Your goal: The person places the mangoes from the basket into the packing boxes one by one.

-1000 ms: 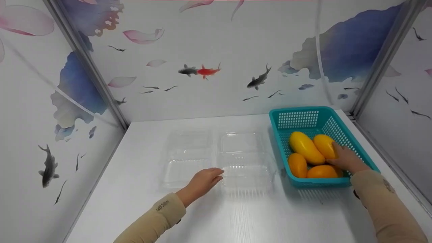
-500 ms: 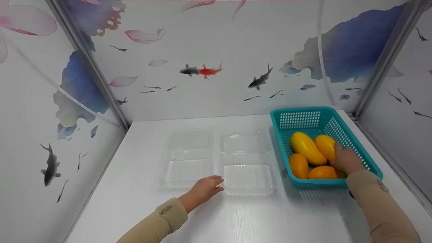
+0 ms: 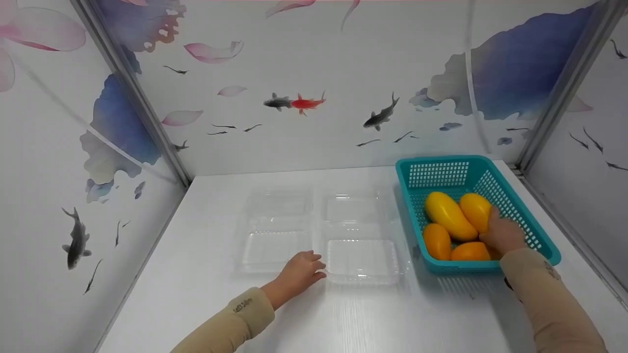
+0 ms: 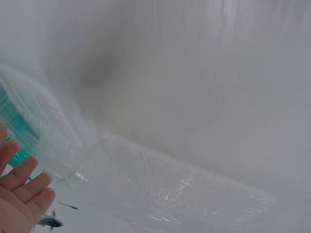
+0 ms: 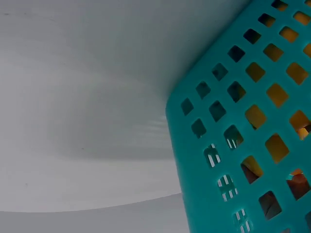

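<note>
Mangoes [image 3: 450, 215], at least four, yellow to orange, lie in a teal basket [image 3: 466, 266] right of centre in the head view. Reaching in from the lower right, the person's right hand [image 3: 505, 233] has thumb and fingers curled round the right end of the upper-right mango [image 3: 474, 210]; some fingertips are hidden, so how firm the hold is cannot be told. Near the middle of the frame lie a left clear container [image 3: 277, 251] and a right clear container [image 3: 360, 257], side by side. At lower centre the left hand [image 3: 297, 273], fingers relaxed and slightly apart, is just beside the right container's left edge; contact cannot be told. Beneath is a white table [image 3: 196, 294]; a wall [image 3: 343, 59] with painted fish fills the upper frame
</note>
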Motion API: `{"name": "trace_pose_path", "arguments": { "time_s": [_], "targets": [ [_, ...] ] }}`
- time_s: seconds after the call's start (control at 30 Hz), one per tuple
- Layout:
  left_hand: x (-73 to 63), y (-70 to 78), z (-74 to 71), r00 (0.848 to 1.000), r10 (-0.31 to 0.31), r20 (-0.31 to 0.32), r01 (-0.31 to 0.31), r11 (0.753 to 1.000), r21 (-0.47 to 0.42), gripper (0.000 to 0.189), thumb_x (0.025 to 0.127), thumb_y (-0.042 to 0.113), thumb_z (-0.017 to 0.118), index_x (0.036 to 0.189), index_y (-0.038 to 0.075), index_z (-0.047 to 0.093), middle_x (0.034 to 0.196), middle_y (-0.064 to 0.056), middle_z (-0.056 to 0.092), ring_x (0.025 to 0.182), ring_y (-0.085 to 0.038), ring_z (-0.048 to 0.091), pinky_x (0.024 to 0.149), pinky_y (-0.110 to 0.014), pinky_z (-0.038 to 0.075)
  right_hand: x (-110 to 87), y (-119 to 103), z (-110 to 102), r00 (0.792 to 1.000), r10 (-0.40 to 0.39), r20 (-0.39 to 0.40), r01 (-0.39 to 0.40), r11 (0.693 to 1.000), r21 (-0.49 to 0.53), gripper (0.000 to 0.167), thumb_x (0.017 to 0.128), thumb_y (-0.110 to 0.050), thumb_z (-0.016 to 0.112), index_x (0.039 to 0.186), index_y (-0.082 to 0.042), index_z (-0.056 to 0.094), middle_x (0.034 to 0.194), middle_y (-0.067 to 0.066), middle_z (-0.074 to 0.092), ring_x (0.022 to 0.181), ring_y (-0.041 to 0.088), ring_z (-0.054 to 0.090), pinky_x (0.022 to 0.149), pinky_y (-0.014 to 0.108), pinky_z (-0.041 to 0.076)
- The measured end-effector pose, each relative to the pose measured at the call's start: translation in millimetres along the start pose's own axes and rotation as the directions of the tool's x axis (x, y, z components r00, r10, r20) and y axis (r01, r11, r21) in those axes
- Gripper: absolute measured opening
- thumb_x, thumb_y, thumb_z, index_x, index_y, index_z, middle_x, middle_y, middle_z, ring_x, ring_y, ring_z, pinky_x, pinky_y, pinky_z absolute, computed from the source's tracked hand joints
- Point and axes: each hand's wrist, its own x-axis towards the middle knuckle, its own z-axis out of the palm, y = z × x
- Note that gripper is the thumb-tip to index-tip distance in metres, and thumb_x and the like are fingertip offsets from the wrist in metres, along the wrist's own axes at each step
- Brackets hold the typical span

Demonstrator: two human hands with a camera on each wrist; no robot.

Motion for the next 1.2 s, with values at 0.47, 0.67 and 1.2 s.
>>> {"name": "trace_pose_path", "arguments": {
  "time_s": [0.47, 0.67, 1.2],
  "targets": [
    [1.9, -3.4, 1.3, 0.999, 0.041, -0.014, -0.042, 0.999, -0.011, 0.02, 0.084, 0.025, 0.065, 0.097, 0.012, 0.071, 0.098, -0.001, 0.068, 0.099, -0.02, 0.061, 0.093, -0.034, 0.045, 0.1, 1, -9, 0.992, 0.08, 0.099, -0.087, 0.993, 0.075, 0.088, 0.085, -0.025, 0.056, 0.133, 0.018, -0.004, 0.082, 0.032, 0.052, 0.066, 0.034, 0.051, 0.062, 0.045, 0.045],
    [1.0, -5.3, 3.2, 0.994, 0.076, -0.077, -0.075, 0.997, 0.018, 0.017, 0.081, 0.025, 0.068, 0.092, 0.012, 0.072, 0.092, 0.0, 0.069, 0.091, -0.018, 0.061, 0.087, -0.032, 0.047, -1.9, -13, -22, 0.995, 0.087, 0.052, -0.093, 0.988, 0.127, 0.095, 0.084, -0.033, 0.055, 0.137, 0.012, -0.009, 0.092, 0.037, 0.05, 0.074, 0.038, 0.053, 0.065, 0.049, 0.045],
    [0.7, -6.4, 4.9, 0.995, 0.065, -0.071, -0.066, 0.998, -0.012, 0.018, 0.082, 0.024, 0.067, 0.093, 0.011, 0.072, 0.094, -0.001, 0.069, 0.092, -0.018, 0.061, 0.087, -0.032, 0.047, -18.0, -76, -61, 0.996, -0.029, -0.08, 0.054, 0.942, 0.33, 0.091, 0.089, -0.038, 0.052, 0.144, -0.005, -0.013, 0.119, 0.038, 0.041, 0.093, 0.041, 0.049, 0.079, 0.054, 0.042]
  ]
}}
